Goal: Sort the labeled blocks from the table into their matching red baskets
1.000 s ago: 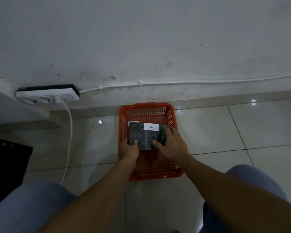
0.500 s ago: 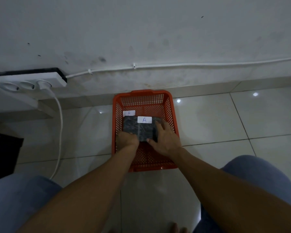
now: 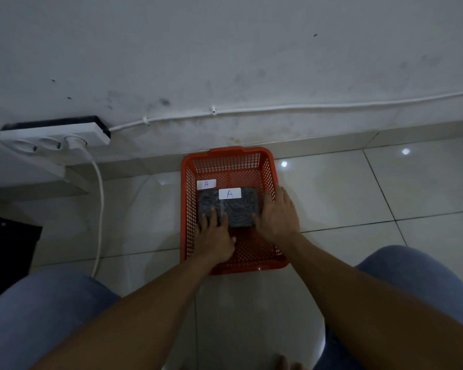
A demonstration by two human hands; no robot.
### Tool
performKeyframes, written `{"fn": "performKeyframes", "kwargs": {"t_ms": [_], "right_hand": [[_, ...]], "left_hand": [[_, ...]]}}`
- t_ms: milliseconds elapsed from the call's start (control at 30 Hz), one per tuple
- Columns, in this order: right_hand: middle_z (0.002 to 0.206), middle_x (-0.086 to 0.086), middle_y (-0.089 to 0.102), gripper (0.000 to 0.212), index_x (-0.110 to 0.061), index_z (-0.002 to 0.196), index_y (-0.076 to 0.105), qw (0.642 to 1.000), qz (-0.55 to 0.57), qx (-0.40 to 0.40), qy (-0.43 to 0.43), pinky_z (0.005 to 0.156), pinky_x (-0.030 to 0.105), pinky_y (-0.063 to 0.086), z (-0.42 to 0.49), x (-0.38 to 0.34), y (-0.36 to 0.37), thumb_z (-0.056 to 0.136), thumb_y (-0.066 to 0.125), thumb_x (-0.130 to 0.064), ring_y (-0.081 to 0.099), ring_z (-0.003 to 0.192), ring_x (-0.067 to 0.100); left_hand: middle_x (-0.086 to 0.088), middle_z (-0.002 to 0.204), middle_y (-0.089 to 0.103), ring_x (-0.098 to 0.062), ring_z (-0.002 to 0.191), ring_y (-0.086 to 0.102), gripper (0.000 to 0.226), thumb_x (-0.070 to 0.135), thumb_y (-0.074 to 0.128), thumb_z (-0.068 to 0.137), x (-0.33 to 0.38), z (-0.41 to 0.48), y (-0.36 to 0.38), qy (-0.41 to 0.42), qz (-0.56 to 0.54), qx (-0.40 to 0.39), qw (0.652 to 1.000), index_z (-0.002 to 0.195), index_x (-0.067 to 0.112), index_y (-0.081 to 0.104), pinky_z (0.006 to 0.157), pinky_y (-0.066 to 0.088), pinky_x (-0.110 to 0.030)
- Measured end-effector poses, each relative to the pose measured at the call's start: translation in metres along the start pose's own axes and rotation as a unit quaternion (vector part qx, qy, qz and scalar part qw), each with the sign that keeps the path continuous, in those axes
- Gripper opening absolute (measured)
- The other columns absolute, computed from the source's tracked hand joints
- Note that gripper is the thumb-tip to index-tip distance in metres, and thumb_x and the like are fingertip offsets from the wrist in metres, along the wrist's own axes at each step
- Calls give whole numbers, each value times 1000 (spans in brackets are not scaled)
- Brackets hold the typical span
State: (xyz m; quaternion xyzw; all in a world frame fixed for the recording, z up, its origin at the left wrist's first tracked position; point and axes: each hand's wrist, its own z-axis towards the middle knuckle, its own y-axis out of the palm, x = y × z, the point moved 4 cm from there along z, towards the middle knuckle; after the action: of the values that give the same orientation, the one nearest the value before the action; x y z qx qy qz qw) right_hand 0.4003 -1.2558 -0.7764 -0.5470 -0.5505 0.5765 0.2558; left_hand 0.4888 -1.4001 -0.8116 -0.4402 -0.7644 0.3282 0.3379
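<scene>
While in basket [image 3: 268,166], hands [image 3: 277,213] on block [image 3: 229,206]

I am watching both hands settling a dark block [image 3: 229,206] labelled A inside a red basket [image 3: 269,169] on the tiled floor [image 3: 358,188]: left hand [image 3: 215,237] flat, right hand [image 3: 277,214] cupping its side.

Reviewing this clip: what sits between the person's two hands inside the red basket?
In the head view, the dark block with its white "A" label lies between the left hand and right hand, inside the red basket; both hands touch it.
</scene>
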Motion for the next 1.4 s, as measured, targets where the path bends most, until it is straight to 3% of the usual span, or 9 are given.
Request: {"fn": "performKeyframes", "kwargs": {"t_ms": [167,433,733,900,1400], "right_hand": [[158,22,23,70,-4,149,24,999,18,-35,15,116,53,29,-6,7,6,94,46,-41,23,145,37],[163,18,10,74,-9,153,14,997,29,-62,21,118,52,24,-6,11,7,95,46,-40,12,149,37],[164,17,3,76,-14,152,12,996,27,-79,15,116,55,28,-8,12,10,93,50,-42,12,149,39],[164,16,2,76,-17,151,14,996,29,-82,14,116,55,27,-7,12,11,92,53,-43,11,149,39],[164,17,2,79,-19,150,16,995,7,-93,19,115,59,27,-9,10,12,88,54,-50,9,148,41]], "left_hand": [[-17,161,-26,-44,148,-14,90,52,42,95,-11,2,1,-9,33,-34,999,155,18,-15,119,-1,-57],[-15,159,-29,-45,148,-13,94,56,42,94,-24,4,-3,4,63,-69,996,153,20,-21,119,1,-55],[-16,161,-24,-43,149,-9,91,56,44,93,-27,0,-5,6,82,-61,995,155,23,-15,120,2,-52],[-16,163,-17,-42,149,-10,88,54,46,92,-26,-2,-3,41,114,-19,993,157,24,-6,119,2,-55],[-15,164,-16,-39,150,0,88,56,46,91,-29,-4,-5,27,114,-37,992,156,26,-6,120,6,-51]]}}
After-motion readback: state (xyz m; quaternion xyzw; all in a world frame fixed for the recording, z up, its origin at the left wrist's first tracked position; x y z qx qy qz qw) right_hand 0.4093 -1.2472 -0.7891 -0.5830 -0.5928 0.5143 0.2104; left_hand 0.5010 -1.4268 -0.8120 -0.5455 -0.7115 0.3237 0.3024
